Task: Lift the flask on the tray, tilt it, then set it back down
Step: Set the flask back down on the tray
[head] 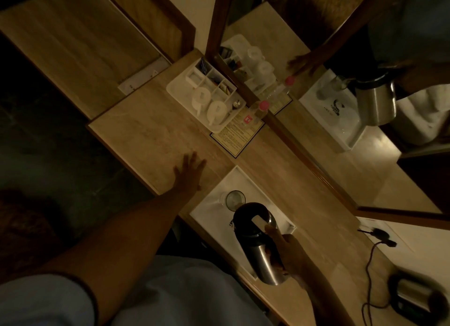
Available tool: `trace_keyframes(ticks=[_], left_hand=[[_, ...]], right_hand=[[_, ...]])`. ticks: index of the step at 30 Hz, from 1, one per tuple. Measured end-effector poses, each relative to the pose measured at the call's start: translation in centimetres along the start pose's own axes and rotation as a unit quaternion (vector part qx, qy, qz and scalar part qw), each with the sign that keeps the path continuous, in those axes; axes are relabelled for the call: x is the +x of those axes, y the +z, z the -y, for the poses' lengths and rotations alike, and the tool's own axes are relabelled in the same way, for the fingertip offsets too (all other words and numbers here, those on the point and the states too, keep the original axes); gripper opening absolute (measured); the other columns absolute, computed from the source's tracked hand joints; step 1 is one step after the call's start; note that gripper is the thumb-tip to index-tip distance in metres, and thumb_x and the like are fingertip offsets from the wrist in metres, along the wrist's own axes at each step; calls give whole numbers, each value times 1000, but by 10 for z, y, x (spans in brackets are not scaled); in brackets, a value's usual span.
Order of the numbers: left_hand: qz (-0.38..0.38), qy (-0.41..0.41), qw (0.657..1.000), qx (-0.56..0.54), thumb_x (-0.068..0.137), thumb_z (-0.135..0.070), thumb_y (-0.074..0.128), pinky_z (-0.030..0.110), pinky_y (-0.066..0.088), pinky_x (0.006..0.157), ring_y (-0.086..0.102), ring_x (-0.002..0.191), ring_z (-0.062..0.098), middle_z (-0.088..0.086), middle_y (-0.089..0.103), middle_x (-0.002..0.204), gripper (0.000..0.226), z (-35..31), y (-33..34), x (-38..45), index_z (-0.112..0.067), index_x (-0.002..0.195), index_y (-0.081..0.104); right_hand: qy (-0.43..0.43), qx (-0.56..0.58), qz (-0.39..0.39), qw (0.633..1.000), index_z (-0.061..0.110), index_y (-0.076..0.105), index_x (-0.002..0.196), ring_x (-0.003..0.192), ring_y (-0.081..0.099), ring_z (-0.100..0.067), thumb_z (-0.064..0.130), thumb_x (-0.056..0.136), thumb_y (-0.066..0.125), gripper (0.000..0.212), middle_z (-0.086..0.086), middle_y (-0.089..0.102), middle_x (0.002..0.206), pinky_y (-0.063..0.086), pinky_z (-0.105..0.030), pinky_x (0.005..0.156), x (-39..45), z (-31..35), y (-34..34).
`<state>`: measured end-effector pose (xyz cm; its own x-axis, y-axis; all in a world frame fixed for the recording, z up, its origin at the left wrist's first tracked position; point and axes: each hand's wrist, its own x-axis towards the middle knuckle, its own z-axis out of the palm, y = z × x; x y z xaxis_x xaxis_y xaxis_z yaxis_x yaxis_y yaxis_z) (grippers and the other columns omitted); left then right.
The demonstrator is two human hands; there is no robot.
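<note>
Flask [261, 243] in steel, black-topped, tilts above the white tray [209, 211], gripped by the handle in a person's right hand [289, 252]; just beyond it stands a glass [235, 199]. Left hand [188, 173] lies flat, fingers spread, on the counter [151, 135].

Hotel-room tea counter, you stand at its 6 o'clock edge: sachet organiser [211, 82] with cups [201, 97] at 12 o'clock, notice card [237, 133], wall mirror [341, 87] at 2 o'clock, corded kettle [417, 296] at 4 o'clock.
</note>
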<state>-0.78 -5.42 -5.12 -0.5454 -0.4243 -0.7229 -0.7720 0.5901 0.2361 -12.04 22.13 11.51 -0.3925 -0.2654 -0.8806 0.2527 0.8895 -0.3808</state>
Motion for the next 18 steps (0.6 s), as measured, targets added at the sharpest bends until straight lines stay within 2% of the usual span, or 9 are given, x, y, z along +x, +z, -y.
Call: trace_keyframes(ticks=[4, 7, 10, 15, 18], left_hand=[[1, -4, 1000, -1, 97, -30, 72, 66, 16, 127, -14, 164, 36, 8, -23, 174, 101, -2, 0, 1, -32, 169, 0], [1, -7, 1000, 6, 97, -32, 72, 66, 17, 127, -13, 164, 35, 7, -23, 174, 102, -3, 0, 0, -33, 169, 0], [4, -9, 1000, 8, 98, -32, 72, 66, 17, 127, -14, 164, 35, 7, -24, 174, 102, -3, 0, 0, -33, 169, -1], [2, -8, 1000, 17, 98, -32, 71, 66, 18, 127, -13, 164, 36, 8, -23, 174, 102, -5, 0, 0, -33, 169, -1], [1, -5, 1000, 13, 98, -32, 72, 67, 18, 127, -13, 164, 36, 8, -23, 174, 101, -5, 1, -1, -32, 169, 0]], right_hand=[[-25, 4, -5, 1000, 14, 72, 66, 45, 49, -14, 75, 76, 50, 66, -5, 57, 58, 42, -19, 44, 0, -10, 2], [-47, -6, -23, 999, 12, 74, 66, 52, 51, -22, 89, 72, 49, 81, -6, 58, 58, 44, -20, 47, 1, -20, 2], [-66, -7, -42, 997, 4, 72, 74, 51, 54, -21, 96, 60, 50, 95, -4, 61, 55, 47, -22, 48, 1, -30, 3], [-118, 4, -43, 992, -2, 68, 70, 43, 51, -14, 94, 68, 48, 98, -3, 60, 52, 42, -20, 46, -4, -44, 8], [-140, 3, -59, 988, 10, 65, 57, 41, 49, -11, 91, 72, 46, 85, -2, 57, 49, 40, -21, 49, -6, -51, 12]])
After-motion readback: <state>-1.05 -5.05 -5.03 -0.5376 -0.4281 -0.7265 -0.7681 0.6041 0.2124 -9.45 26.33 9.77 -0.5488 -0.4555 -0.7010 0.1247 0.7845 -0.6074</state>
